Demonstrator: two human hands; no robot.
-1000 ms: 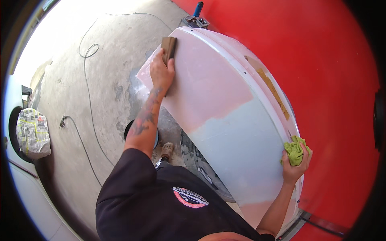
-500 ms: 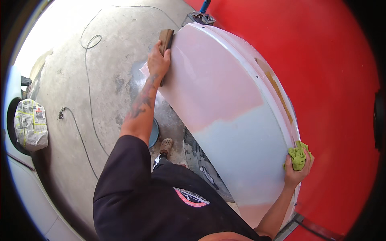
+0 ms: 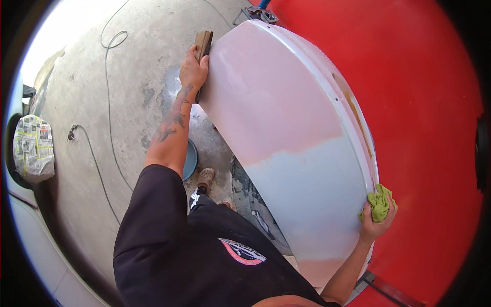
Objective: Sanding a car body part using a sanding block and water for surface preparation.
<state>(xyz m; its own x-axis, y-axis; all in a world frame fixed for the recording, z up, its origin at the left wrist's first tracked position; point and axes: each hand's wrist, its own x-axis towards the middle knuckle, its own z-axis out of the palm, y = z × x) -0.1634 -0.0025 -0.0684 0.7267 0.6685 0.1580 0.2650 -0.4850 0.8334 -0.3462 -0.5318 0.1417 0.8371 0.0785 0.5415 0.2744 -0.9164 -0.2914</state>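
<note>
A long curved panel (image 3: 302, 189), patchy pink and pale blue-white, lies in front of me. My left hand (image 3: 194, 71) is at its far left edge, fingers closed around a long brown sanding block (image 3: 203, 43) that is tilted along that edge. Whether the block touches the panel is hard to see. At the panel's right rim, my right hand (image 3: 376, 224) grips a crumpled green cloth (image 3: 379, 203), which rests against the rim.
A red painted surface (image 3: 419, 128) rises along the right. On the concrete floor (image 3: 76, 169) are a thin hose (image 3: 109, 102) and a blue basin (image 3: 191, 159) partly behind my arm. A paper-covered wheel (image 3: 34, 148) belongs to a pale car at left.
My left hand has shifted slightly left with the sanding block, outward at the panel's edge. My right hand keeps its hold on the cloth at the rim. The view has moved a little.
</note>
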